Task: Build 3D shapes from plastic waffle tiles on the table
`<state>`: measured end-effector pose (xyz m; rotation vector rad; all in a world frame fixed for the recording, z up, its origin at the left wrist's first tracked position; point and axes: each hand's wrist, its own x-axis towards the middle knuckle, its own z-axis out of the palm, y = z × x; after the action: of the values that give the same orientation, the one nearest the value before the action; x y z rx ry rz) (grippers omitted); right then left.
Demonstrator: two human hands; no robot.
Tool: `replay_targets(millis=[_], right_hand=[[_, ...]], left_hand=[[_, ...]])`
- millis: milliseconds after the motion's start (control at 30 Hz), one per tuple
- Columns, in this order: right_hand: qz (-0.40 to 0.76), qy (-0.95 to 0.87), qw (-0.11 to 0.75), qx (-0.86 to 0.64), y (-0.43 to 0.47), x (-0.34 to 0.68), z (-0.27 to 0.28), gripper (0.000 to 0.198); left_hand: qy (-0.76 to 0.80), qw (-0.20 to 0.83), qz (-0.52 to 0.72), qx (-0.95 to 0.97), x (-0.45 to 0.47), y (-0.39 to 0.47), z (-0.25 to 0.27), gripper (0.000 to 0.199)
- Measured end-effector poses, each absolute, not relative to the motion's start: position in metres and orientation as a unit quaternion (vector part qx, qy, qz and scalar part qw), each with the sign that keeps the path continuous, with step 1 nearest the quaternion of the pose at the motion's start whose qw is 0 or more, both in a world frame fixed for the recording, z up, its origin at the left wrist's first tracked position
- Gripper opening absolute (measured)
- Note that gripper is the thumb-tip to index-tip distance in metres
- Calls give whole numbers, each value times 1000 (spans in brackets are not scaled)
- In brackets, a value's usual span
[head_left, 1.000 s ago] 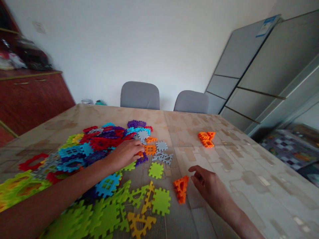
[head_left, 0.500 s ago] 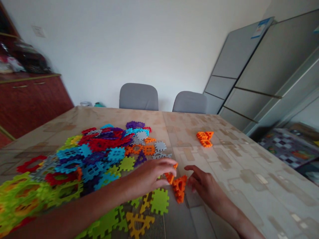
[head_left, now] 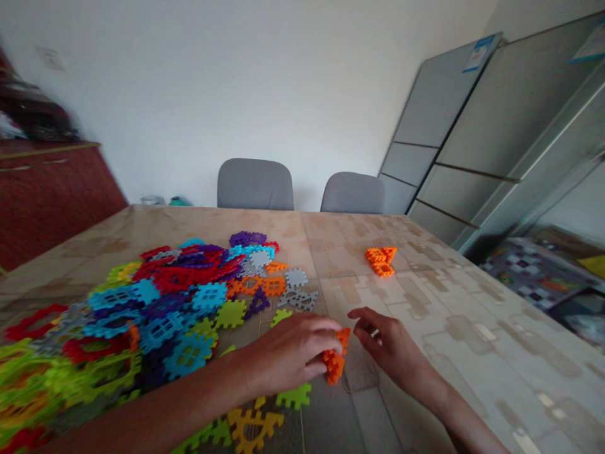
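Note:
My left hand (head_left: pixel 305 350) has its fingers closed around orange interlocking plastic pieces (head_left: pixel 335 364) with toothed edges, which stand joined or pressed together; the fingers partly cover them. Just to the right, my right hand (head_left: pixel 385 337) hovers with its fingers loosely bent and apart, nothing visible between them and a small gap to the orange pieces. Beneath my left wrist lie a lime green square piece (head_left: pixel 293 397) and a yellow triangular piece (head_left: pixel 253 430). Grey pieces (head_left: pixel 300 298) rest beyond my left hand.
A large heap of toothed pieces in several colours (head_left: pixel 189 274) covers the table's left side. Farther right, a small orange assembly (head_left: pixel 380 261) stands on the patterned tablecloth (head_left: pixel 454 321). Two grey chairs (head_left: pixel 255 184) are behind the table, and a grey cabinet (head_left: pixel 420 107) stands right.
My left hand has pushed its orange piece against the other orange piece, which was standing separately. My right hand stays close by. The view has shifted slightly to the right.

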<state>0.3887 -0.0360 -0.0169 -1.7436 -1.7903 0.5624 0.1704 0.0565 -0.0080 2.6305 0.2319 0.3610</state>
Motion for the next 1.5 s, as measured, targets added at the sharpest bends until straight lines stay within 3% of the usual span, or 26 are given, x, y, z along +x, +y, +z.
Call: replay_targets(millis=[200, 400, 667, 833, 1000, 1100, 1267, 1500], right_hand=[[163, -762, 264, -569, -42, 385, -14, 52], [180, -775, 227, -561, -40, 377, -19, 44], [187, -782, 213, -555, -39, 369, -12, 35], [186, -783, 231, -547, -46, 375, -17, 56], [247, -769, 148, -571, -49, 368, -17, 94], [251, -757, 112, -593, -45, 362, -20, 106], [232, -760, 129, -593, -40, 360, -30, 102], [210, -765, 131, -594, -39, 356, -31, 77]], left_hand=[[215, 199, 125, 948, 130, 60, -20, 44], [169, 187, 112, 961, 132, 45, -17, 25], [155, 191, 105, 963, 155, 38, -20, 18], [166, 185, 100, 963, 151, 39, -22, 16], [182, 179, 114, 960, 130, 49, -23, 16], [227, 182, 130, 948, 116, 63, -25, 21], [248, 192, 129, 941, 107, 75, -26, 24], [241, 208, 129, 939, 116, 68, -32, 26]])
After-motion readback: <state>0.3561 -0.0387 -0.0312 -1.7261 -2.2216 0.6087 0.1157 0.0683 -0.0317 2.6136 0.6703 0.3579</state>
